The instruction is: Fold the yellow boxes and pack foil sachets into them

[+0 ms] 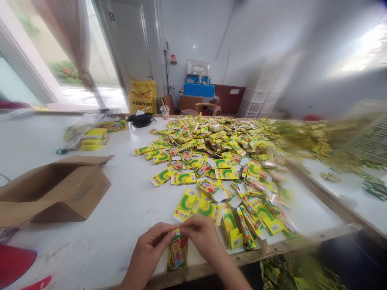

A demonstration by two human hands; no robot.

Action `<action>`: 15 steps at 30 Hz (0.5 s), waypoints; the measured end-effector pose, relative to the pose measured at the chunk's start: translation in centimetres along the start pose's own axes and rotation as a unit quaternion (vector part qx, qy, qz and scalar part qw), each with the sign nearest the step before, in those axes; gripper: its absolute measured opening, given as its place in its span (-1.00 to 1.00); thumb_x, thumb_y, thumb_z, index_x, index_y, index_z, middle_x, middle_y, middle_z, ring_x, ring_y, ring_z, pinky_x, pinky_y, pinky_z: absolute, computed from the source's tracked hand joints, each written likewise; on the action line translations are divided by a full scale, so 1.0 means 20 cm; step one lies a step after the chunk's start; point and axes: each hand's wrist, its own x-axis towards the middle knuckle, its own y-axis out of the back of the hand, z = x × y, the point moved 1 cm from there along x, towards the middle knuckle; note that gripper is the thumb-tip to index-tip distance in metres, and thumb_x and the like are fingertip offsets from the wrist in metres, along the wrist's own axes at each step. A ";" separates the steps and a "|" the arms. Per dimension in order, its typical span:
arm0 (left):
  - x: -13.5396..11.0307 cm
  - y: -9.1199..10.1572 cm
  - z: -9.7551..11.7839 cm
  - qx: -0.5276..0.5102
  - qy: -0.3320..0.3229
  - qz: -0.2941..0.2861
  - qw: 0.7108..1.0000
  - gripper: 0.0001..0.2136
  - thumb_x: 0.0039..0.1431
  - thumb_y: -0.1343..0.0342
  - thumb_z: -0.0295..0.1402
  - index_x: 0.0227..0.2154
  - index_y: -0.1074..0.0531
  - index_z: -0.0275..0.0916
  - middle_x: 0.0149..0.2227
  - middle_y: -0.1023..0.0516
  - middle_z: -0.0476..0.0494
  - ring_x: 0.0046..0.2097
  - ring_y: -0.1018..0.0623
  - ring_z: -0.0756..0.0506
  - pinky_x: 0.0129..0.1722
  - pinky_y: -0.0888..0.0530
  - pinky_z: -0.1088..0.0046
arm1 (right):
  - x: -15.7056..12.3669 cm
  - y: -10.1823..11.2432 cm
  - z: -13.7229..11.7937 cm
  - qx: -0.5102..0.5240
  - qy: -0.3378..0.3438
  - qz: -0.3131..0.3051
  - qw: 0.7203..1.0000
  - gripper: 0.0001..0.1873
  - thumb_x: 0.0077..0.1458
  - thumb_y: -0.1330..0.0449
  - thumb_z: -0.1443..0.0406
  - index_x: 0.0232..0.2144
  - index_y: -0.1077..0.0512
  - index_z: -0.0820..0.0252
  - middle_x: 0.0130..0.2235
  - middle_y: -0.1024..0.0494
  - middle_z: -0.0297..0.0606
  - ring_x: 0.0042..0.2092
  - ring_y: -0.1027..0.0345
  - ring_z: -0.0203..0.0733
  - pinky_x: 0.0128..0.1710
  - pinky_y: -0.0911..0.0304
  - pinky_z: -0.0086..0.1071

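At the table's front edge, both hands meet over a small printed carton [177, 253], green and yellow with colourful lettering. My left hand [153, 241] pinches its upper end between thumb and fingers. From the other side, my right hand [202, 235] grips the same end, thumb and forefinger pressed together. The fingertips cover the carton's top flap, so its fold cannot be made out. Just beyond my hands lie flat yellow cartons [185, 204]. Several more, some with white flaps raised, lie right of my right hand, among them an upright-printed yellow carton [232, 227].
A large heap of yellow cartons [208, 139] spreads over the white table [130, 193]. An open cardboard box [87, 193] stands on the left, with stacked yellow packs [94, 139] behind it. A wooden strip [317, 189] divides the table on the right. Green-yellow packets [272, 276] lie below the front edge.
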 end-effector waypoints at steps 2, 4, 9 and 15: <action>-0.02 0.01 0.00 0.028 -0.044 0.010 0.999 -0.82 0.21 -0.15 -0.27 -0.16 -0.58 -0.05 -0.19 -0.61 -0.04 -0.11 -0.57 -0.06 -0.09 -0.51 0.52 | -0.01 0.02 0.00 0.017 0.008 -0.030 0.999 -0.82 -0.15 -0.43 0.42 -0.41 -0.64 0.09 -0.41 -0.59 -0.32 -0.35 -0.43 -0.21 -0.34 -0.30 -0.41; -0.05 0.02 -0.02 0.067 -0.089 0.017 0.994 -0.79 0.21 -0.17 -0.33 -0.11 -0.56 0.00 -0.16 -0.60 -0.02 -0.10 -0.58 -0.05 -0.10 -0.51 0.55 | -0.04 0.03 0.00 0.038 0.024 -0.043 0.998 -0.69 -0.26 -0.48 0.46 -0.37 -0.63 0.09 -0.37 -0.58 -0.34 -0.35 -0.42 -0.22 -0.36 -0.31 -0.42; -0.14 0.00 -0.08 0.148 -0.171 0.024 0.974 -0.62 0.17 -0.20 -0.46 0.03 -0.46 0.02 -0.03 -0.56 -0.02 -0.02 -0.57 -0.04 0.00 -0.51 0.55 | -0.14 -0.01 0.06 0.004 0.131 -0.016 0.991 -0.71 -0.01 -0.32 0.51 -0.25 -0.59 0.07 -0.26 -0.53 -0.29 -0.21 -0.43 -0.21 -0.21 -0.34 -0.39; -0.14 -0.05 0.03 0.138 -0.194 0.001 0.971 -0.69 0.24 -0.11 -0.49 -0.02 -0.43 0.02 -0.02 -0.52 0.00 0.00 -0.54 0.00 0.01 -0.49 0.55 | -0.23 0.04 -0.03 0.004 0.161 0.030 0.986 -0.85 0.12 -0.26 0.36 -0.28 -0.57 -0.01 -0.25 -0.52 -0.26 -0.20 -0.44 -0.18 -0.20 -0.36 -0.34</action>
